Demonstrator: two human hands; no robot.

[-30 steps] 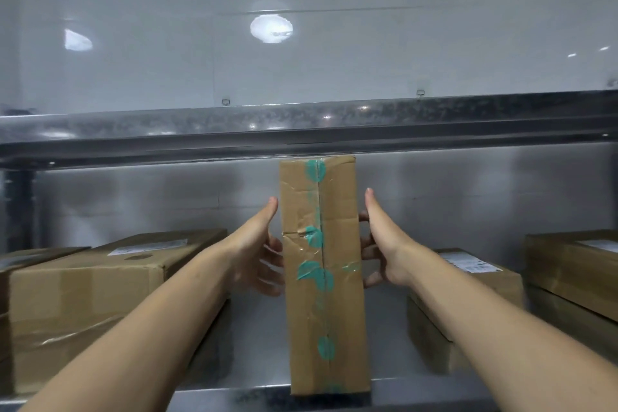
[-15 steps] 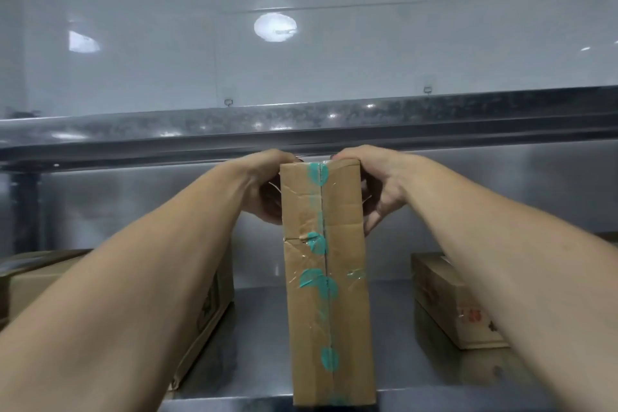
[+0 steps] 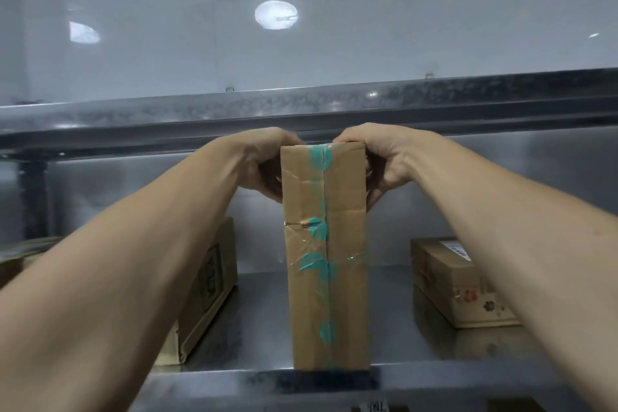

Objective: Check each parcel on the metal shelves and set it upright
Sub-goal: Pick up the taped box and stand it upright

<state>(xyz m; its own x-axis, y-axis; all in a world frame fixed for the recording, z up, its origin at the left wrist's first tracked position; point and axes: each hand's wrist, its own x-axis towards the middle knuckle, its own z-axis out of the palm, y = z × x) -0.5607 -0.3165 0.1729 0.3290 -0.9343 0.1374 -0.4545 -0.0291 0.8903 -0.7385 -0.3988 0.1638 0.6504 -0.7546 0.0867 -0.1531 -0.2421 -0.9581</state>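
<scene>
A tall narrow cardboard parcel (image 3: 329, 257) with clear tape and green marks down its front seam stands on end at the front edge of the metal shelf (image 3: 267, 321). My left hand (image 3: 264, 164) grips its top left corner, fingers curled behind the box. My right hand (image 3: 381, 160) grips the top right corner the same way. Both hands sit just below the upper shelf beam (image 3: 301, 110).
A cardboard box (image 3: 210, 281) lies flat on the shelf to the left, partly hidden by my left forearm. Another flat box (image 3: 458, 281) with a white label lies to the right. A glossy white wall stands behind the shelving.
My hands rose from the parcel's mid sides to its top corners and curled round them. The view has drawn closer to the shelf. The parcel stays standing.
</scene>
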